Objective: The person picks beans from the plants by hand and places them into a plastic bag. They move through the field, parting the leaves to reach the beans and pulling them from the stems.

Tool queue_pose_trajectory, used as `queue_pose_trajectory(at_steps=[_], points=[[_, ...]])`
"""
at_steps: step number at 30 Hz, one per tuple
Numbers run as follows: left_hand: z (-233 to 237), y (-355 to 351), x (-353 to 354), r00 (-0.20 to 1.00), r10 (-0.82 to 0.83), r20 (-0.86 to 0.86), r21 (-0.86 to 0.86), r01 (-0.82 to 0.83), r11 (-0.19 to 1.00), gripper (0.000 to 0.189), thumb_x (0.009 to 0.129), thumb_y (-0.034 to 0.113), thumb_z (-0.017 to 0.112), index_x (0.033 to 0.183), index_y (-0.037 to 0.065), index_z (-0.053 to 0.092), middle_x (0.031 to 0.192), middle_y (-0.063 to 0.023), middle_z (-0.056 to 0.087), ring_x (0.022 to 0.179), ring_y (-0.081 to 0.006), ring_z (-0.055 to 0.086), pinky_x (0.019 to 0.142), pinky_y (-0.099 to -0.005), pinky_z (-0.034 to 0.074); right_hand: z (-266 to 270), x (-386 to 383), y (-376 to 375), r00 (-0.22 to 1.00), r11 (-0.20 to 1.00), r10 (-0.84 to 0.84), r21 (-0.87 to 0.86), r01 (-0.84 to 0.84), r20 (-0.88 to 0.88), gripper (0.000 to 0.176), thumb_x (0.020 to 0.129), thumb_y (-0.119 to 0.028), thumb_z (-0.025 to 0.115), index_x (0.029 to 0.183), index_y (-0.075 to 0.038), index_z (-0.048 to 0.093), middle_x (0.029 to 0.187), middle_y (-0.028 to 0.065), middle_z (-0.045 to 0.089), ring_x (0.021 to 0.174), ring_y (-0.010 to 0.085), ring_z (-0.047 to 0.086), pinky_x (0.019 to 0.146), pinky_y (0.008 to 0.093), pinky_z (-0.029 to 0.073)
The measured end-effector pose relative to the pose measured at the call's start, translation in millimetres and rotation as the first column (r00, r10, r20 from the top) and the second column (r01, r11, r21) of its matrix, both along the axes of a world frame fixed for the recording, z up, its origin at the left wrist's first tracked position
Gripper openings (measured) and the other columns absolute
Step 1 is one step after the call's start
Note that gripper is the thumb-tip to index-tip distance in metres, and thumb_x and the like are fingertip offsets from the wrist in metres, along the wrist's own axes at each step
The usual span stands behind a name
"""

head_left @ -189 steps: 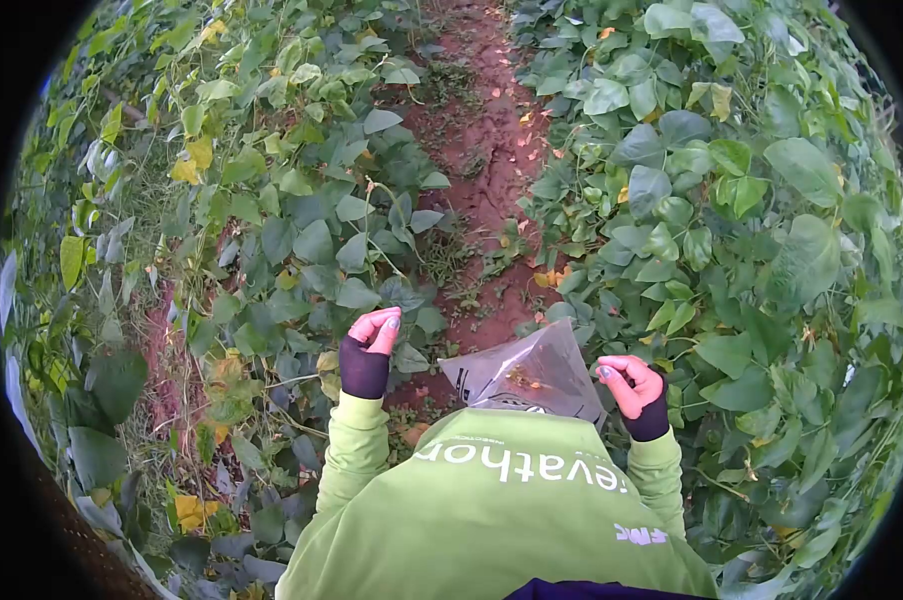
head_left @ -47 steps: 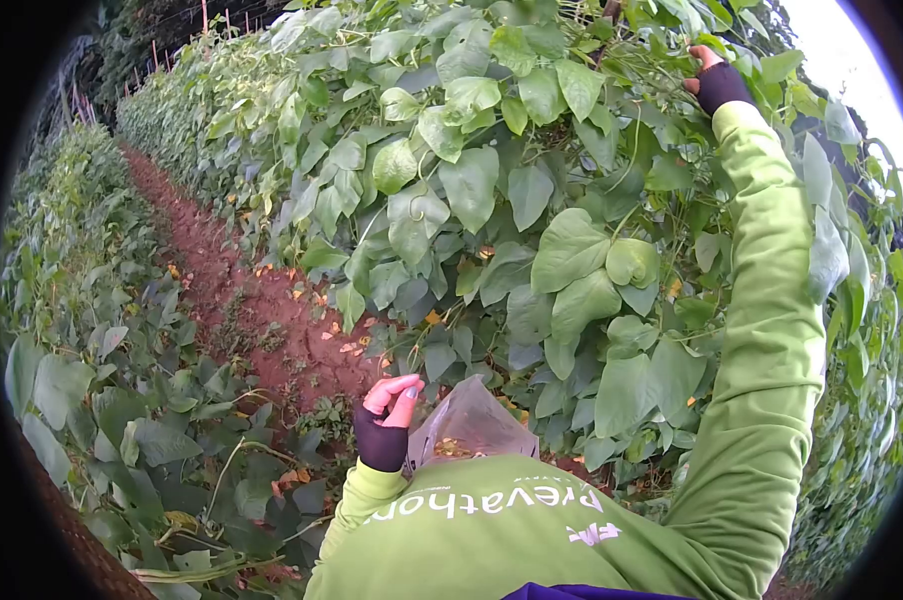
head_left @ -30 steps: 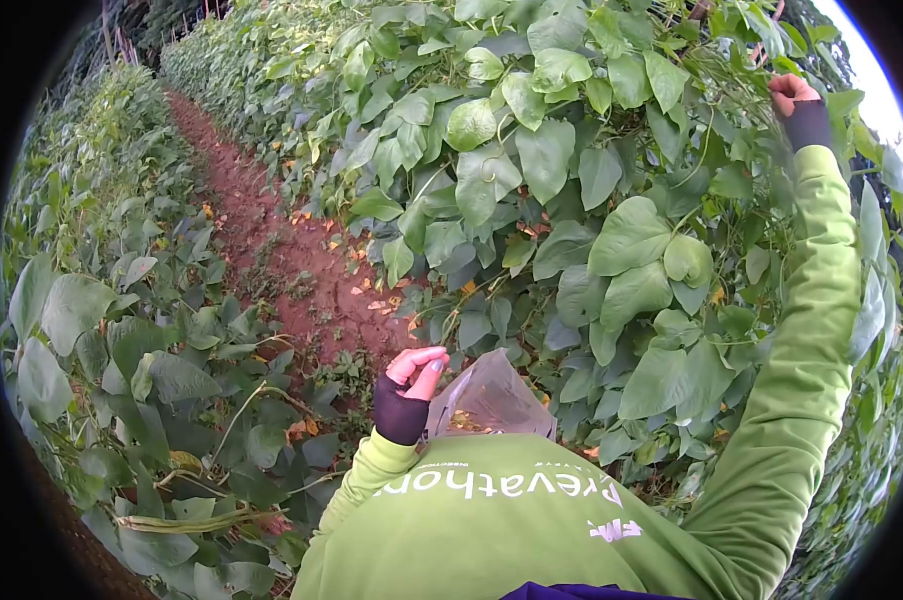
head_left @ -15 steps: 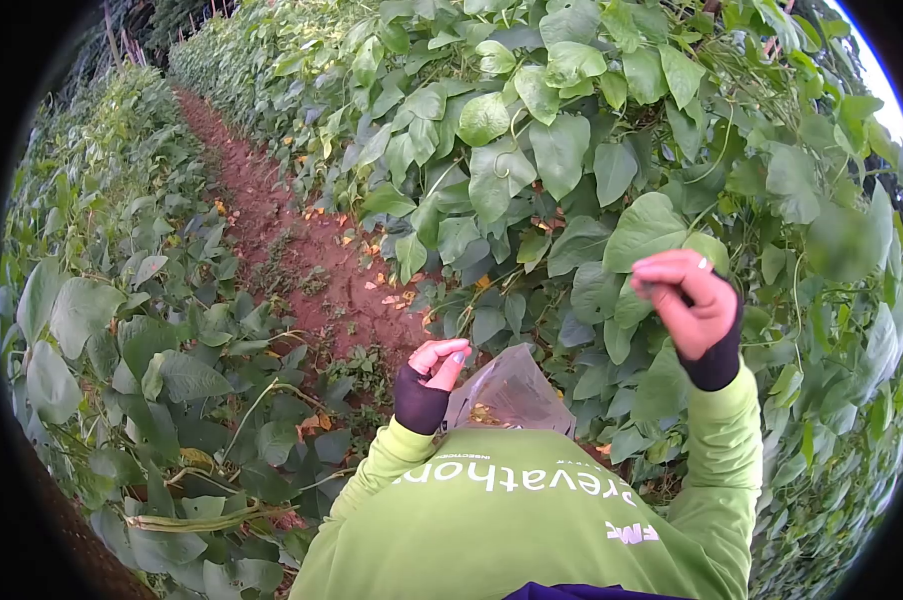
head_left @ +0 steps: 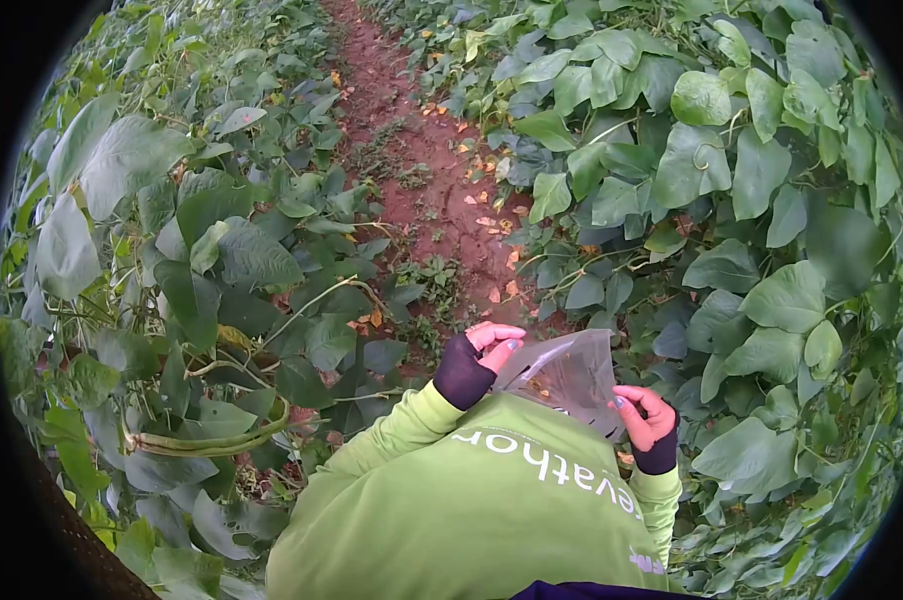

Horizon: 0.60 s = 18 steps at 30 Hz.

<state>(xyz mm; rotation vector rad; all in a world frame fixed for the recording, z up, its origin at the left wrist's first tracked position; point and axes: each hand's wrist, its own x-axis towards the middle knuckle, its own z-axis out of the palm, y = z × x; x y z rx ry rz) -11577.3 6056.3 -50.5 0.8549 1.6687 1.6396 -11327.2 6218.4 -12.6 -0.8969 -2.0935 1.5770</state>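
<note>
A clear plastic bag sits at my front, its mouth facing up and some small bits showing inside. At the bag's left rim is my left hand, in a dark fingerless sleeve, thumb and fingers closed on the edge. My right hand pinches the opposite rim with thumb and forefinger. My green long-sleeved shirt hides the lower part of the bag.
Leafy vines stand on both sides: a left row and a right row. Between them runs a reddish dirt path with fallen yellow leaves. Long bean pods hang low on the left.
My right hand has come down from the right-hand vines to the bag's rim. The view has turned left and downward, toward the path and the left row.
</note>
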Motion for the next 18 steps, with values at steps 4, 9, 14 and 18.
queue_pose_trajectory(at_steps=[4, 9, 14, 18], points=[[-5.7, -9.7, -17.2, 0.991, 0.106, 0.082, -0.012, -0.105, 0.994, 0.019, 0.091, 0.003, 0.057, 0.108, 0.0, 0.066, 0.097, -0.0061, 0.062, 0.091, -0.0126, 0.061, 0.082, -0.0257, 0.047, -11.6, -28.0, 2.1, 0.999, 0.993, 0.036, -0.114, -0.039, -0.028, 0.018, 0.09, -0.002, 0.062, 0.107, 0.002, 0.066, 0.092, 0.0073, 0.067, 0.083, 0.0112, 0.063, 0.076, 0.0234, 0.048], [-22.0, -8.1, -35.8, 0.966, 0.248, 0.069, -0.024, -0.247, 0.969, 0.019, 0.092, 0.008, 0.06, 0.108, 0.003, 0.067, 0.091, -0.0068, 0.066, 0.085, -0.0136, 0.062, 0.075, -0.0271, 0.048, -18.0, -82.5, 21.5, 0.972, 0.967, 0.233, -0.106, -0.233, -0.02, 0.019, 0.09, -0.003, 0.062, 0.108, 0.001, 0.067, 0.091, 0.0065, 0.067, 0.082, 0.0111, 0.063, 0.075, 0.0233, 0.048], [-22.8, 5.0, -64.3, 0.901, 0.426, 0.077, -0.036, -0.424, 0.905, 0.017, 0.093, 0.01, 0.06, 0.106, 0.001, 0.068, 0.09, -0.0066, 0.067, 0.087, -0.0138, 0.063, 0.079, -0.0281, 0.048, -40.6, -165.6, 66.7, 0.935, 0.916, 0.354, -0.194, -0.351, -0.021, 0.019, 0.091, -0.007, 0.061, 0.107, 0.001, 0.067, 0.095, 0.0083, 0.069, 0.086, 0.0127, 0.065, 0.079, 0.0253, 0.05], [-53.6, 32.2, -100.6, 0.816, 0.55, 0.177, -0.012, -0.557, 0.83, 0.017, 0.094, 0.01, 0.058, 0.105, 0.001, 0.067, 0.09, -0.0074, 0.069, 0.088, -0.0138, 0.062, 0.083, -0.0285, 0.047, -53.5, -264.6, 114.7, 0.815, 0.815, 0.579, 0.028, -0.578, -0.035, 0.021, 0.089, -0.01, 0.063, 0.108, -0.002, 0.067, 0.094, 0.0084, 0.068, 0.086, 0.0137, 0.063, 0.079, 0.0268, 0.049]])
